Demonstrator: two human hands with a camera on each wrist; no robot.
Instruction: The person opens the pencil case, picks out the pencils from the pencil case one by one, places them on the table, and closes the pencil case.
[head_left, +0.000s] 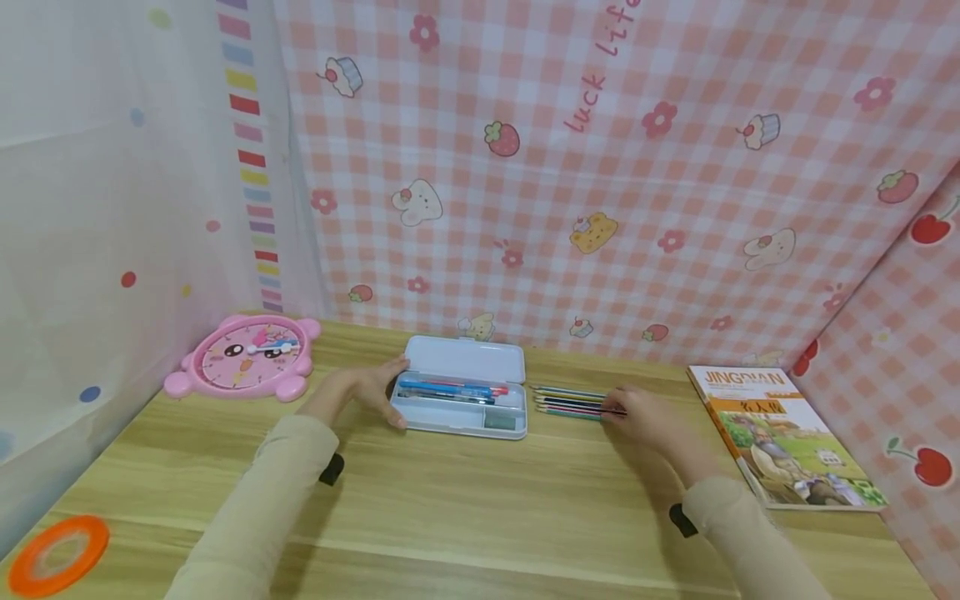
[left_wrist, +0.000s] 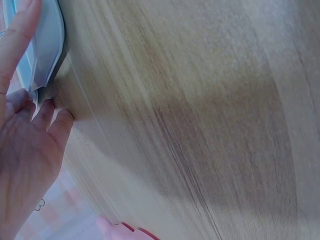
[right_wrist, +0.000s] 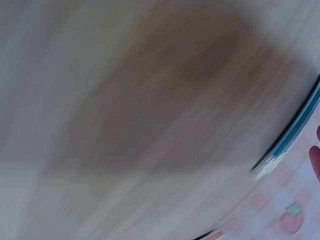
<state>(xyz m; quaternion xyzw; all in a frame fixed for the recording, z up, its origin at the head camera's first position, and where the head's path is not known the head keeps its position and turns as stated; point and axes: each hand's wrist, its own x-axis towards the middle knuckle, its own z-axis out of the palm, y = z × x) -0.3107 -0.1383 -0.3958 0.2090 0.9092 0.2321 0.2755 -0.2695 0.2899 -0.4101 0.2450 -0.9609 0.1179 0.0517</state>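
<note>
A white pencil case (head_left: 465, 392) lies open in the middle of the wooden table (head_left: 480, 500), with blue and red pens and an eraser in its tray. My left hand (head_left: 371, 390) holds the case's left end between thumb and fingers. In the left wrist view, the fingers (left_wrist: 30, 120) lie against the case's edge (left_wrist: 47, 45). To the right of the case, several coloured pencils (head_left: 570, 402) lie in a row. My right hand (head_left: 637, 414) has its fingers curled over their right ends. The right wrist view is blurred and shows only a pencil streak (right_wrist: 295, 127).
A pink animal-shaped clock (head_left: 243, 357) lies at the back left, and an orange tape ring (head_left: 56, 554) at the front left corner. A picture book (head_left: 787, 433) lies at the right edge. Pink checked cloth walls close in the back and right sides.
</note>
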